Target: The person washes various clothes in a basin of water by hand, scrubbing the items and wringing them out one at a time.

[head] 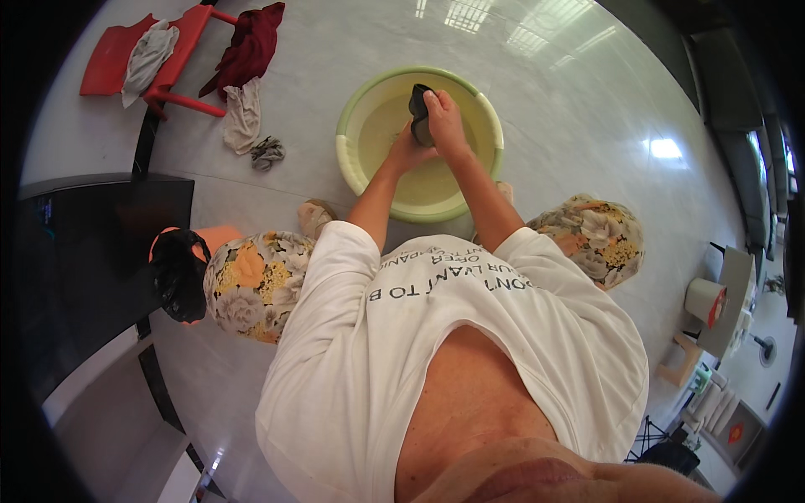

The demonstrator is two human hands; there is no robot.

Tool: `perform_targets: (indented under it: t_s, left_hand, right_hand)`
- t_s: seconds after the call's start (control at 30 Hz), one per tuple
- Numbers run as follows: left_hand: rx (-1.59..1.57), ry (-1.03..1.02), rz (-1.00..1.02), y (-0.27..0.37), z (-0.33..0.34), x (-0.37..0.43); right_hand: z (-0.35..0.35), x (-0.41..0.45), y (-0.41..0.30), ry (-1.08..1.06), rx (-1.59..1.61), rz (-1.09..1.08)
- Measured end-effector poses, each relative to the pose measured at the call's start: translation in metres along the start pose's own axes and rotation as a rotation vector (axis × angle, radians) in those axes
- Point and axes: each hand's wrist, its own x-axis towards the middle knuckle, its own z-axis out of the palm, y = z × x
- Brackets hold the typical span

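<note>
In front of me on the floor stands a round pale green and cream plastic basin [371, 182], with what looks like cloudy water in it. Above its middle I hold a dark, limp-looking item [420, 116]; its exact kind cannot be made out. My right hand [446, 122] grips it along the right side, thumb towards its upper end. Lower down, my left hand [409, 149] holds its bottom end, its fingers partly hidden behind the item and my right wrist.
At upper left, a red chair [182, 53] bears a whitish cloth [149, 60]. Near it on the floor lie a dark red cloth [251, 47], a beige cloth [242, 119] and a crumpled grey cloth [268, 153]. A black-bagged orange bin [220, 236] stands by my left knee.
</note>
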Motion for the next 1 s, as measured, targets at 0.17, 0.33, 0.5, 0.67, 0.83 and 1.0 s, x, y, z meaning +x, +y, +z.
perform_targets:
  t_s: [0.17,0.33,0.5,0.67,0.83,1.0]
  left_hand:
    - [0.033,0.1,0.114,0.011,-0.024,0.019]
    - [0.104,0.148,-0.136,0.019,-0.022,0.027]
    - [0.109,0.052,-0.175,0.019,-0.035,0.024]
    - [0.285,-0.169,-0.158,0.035,-0.043,0.029]
    - [0.337,-0.291,-0.19,0.072,-0.063,0.035]
    - [0.478,-0.304,-0.199,0.087,-0.074,0.041]
  right_hand:
    - [-0.007,0.0,-0.068,-0.046,0.713,0.242]
    - [-0.049,0.035,0.007,0.162,0.594,0.304]
    - [-0.059,0.015,0.069,0.201,0.316,0.72]
    - [-0.065,0.007,0.095,-0.081,-0.614,0.551]
    - [-0.038,0.016,0.018,-0.51,-0.066,-0.038]
    - [-0.034,0.013,-0.018,-0.696,-0.162,-0.012]
